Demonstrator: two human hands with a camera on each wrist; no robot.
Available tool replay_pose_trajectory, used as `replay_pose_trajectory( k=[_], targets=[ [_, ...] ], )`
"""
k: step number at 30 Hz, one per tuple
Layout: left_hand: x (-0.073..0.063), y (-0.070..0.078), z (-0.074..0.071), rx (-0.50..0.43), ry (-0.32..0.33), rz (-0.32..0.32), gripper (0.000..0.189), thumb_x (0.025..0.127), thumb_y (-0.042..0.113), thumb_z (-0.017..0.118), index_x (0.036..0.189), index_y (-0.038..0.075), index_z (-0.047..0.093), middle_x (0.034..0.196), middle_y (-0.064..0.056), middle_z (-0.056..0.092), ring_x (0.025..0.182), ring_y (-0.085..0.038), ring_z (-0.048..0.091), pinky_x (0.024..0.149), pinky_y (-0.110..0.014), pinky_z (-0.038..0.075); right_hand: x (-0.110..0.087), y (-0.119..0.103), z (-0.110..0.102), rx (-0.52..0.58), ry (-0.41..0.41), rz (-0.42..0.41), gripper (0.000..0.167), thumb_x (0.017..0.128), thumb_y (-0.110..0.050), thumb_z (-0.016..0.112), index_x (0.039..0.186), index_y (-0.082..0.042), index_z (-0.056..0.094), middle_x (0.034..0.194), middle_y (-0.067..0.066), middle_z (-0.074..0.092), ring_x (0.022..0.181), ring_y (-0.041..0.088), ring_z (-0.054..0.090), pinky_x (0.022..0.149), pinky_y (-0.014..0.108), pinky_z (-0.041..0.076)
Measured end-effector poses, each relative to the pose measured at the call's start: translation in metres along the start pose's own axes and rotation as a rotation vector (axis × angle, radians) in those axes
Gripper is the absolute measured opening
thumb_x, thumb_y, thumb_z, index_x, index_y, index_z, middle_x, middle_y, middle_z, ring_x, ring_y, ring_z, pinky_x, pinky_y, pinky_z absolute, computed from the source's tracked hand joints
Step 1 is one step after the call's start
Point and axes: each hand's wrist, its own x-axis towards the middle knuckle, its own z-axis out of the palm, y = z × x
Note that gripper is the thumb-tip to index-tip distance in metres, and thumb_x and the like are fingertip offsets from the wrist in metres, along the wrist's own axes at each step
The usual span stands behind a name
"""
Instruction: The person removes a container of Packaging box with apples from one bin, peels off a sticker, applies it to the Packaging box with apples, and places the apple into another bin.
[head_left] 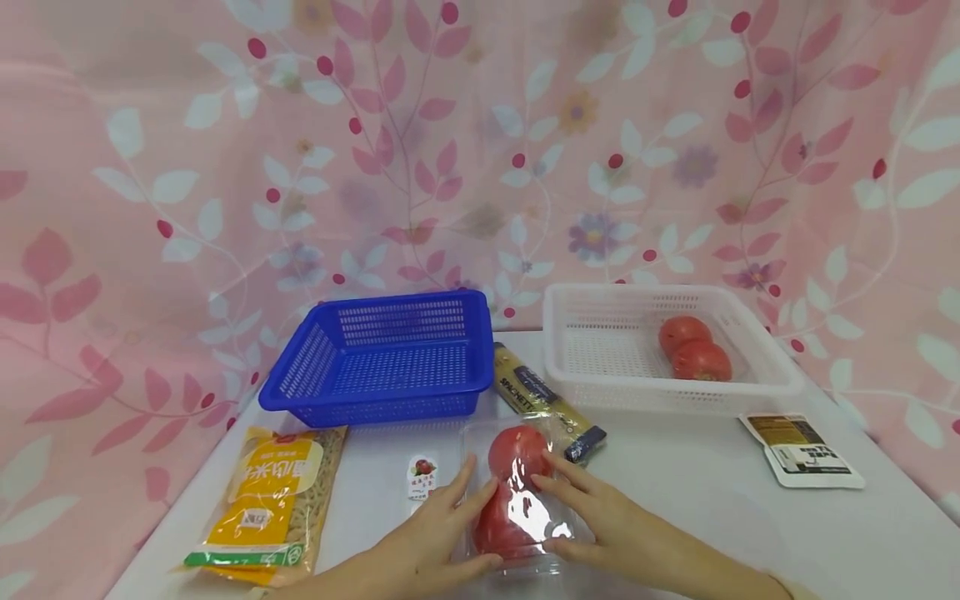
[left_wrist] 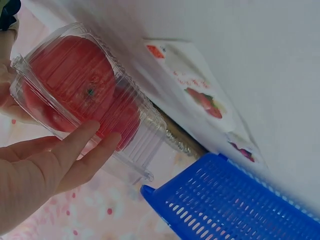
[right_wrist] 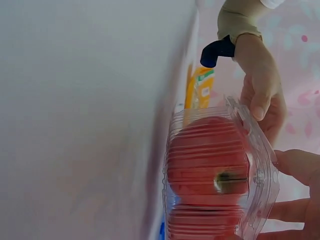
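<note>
Pressure on the clear container needed, in our judgement, to be spread evenly around its rim, since the thin plastic looked likely to flex and a one-sided push could have skewed it. We had it between both hands on the white tabletop: the left hand lay along one side with its fingers spread, and the right hand lay opposite, fingers likewise spread and nearly straight, fingertips against the plastic. Neither hand appeared to pinch anything; how firmly they bore down, we could not tell. We judged it best to steady the walls, work the fingertips along the flange and spare the middle, where the fruit could have bruised. Whether the rim was latched all round, we could not tell. The container was transparent, with ribbed walls and strong glare across its top. Inside sat two red tomatoes, one near the leading fingertips, the other nearer the palms; a stem scar showed through the ribbing. Just beyond the right fingertips, the spaghetti pack lay close to the container's far corner, so we judged that sliding forward risked a snag.
</note>
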Motion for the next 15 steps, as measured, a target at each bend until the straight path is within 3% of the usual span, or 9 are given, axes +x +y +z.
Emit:
replay_pose_trajectory(
  k=[6, 11, 15],
  targets=[
    [-0.0002, -0.0025, 0.0053, -0.066, -0.047, -0.025, 0.077, 0.082, 0.06, 0.053, 0.141, 0.013, 0.038, 0.147, -0.022, 0.022, 0.121, -0.045, 0.039, 0.084, -0.054, 0.045, -0.0027, 0.0012, 0.0047, 0.094, -0.104, 0.101, 0.062, 0.085, -0.052, 0.054, 0.136, -0.018, 0.044, 0.146, 0.012, 0.029, 0.123, 0.039, 0.039, 0.085, 0.049, 0.045],
    [0.0002, -0.005, 0.0081, -0.043, -0.028, 0.016, 0.075, 0.082, 0.059, 0.054, 0.139, 0.011, 0.04, 0.145, -0.024, 0.025, 0.118, -0.044, 0.042, 0.083, -0.051, 0.046, -0.0034, 0.0003, 0.0052, 0.197, -0.181, 0.241, 0.065, 0.083, -0.057, 0.053, 0.139, -0.026, 0.04, 0.15, 0.004, 0.021, 0.129, 0.037, 0.031, 0.087, 0.049, 0.044],
    [0.0004, -0.0082, 0.0031, -0.014, -0.111, 0.021, 0.077, 0.083, 0.061, 0.05, 0.143, 0.017, 0.033, 0.147, -0.021, 0.023, 0.12, -0.04, 0.042, 0.082, -0.047, 0.049, -0.0037, 0.0007, 0.0063, 0.224, -0.2, 0.268, 0.064, 0.083, -0.056, 0.054, 0.139, -0.029, 0.039, 0.15, 0.004, 0.021, 0.129, 0.036, 0.032, 0.086, 0.048, 0.045]
  ],
)
